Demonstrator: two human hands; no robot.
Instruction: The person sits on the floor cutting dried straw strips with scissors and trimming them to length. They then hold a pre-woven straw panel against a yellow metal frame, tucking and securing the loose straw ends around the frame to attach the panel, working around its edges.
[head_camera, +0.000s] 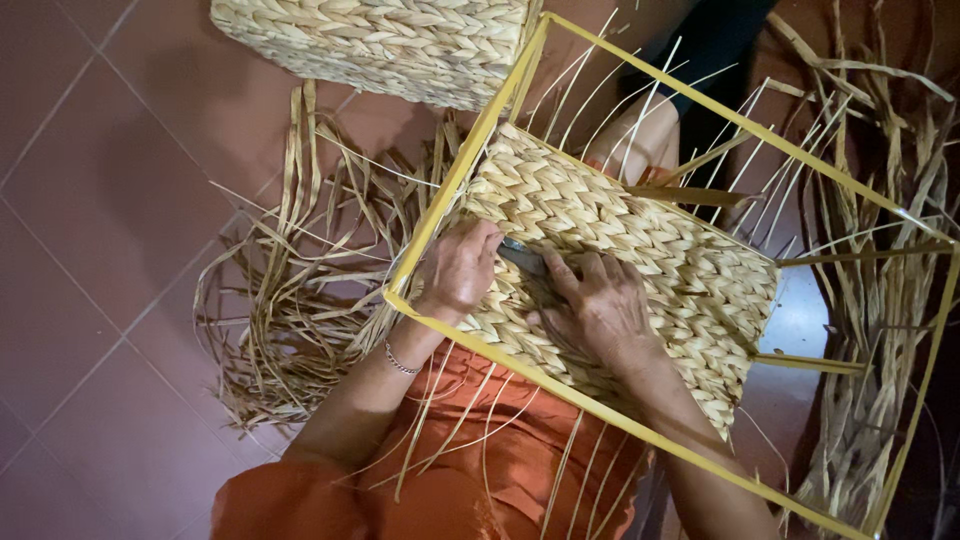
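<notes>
- While both hands press on it, the half-woven pale straw panel (620, 250) lies tilted across the yellow rectangular metal frame (455, 190), over the person's orange-clothed lap (500, 460).
- Left hand (458, 268) rests at the panel's near corner by the frame bar, fingers curled onto the weave; whether that grip pinches a strand cannot be told.
- Right hand (600, 305) lies palm-down on the weave, its fingers closed around a small dark grey tool (522, 258) that pokes out between the two hands.
- Thin silver bracelet (400, 360) circles the left wrist; both forearms run up from the lower edge of the view, bent toward each other.
- Loose straw stakes (640, 110) stick up from the panel's far edge, through the open frame.
- Finished woven straw basket (380, 45) sits at the top, cut off by the edge, so what it holds is hidden.
- Another person's pale foot (640, 140) shows behind the stakes, mostly screened by them.
- Dried flat straw strips (290, 290) lie scattered on the reddish-brown tiled floor (100, 250) to the left.
- Bundle of dry straw (880, 300) hangs along the right side, dim and hard to make out.
</notes>
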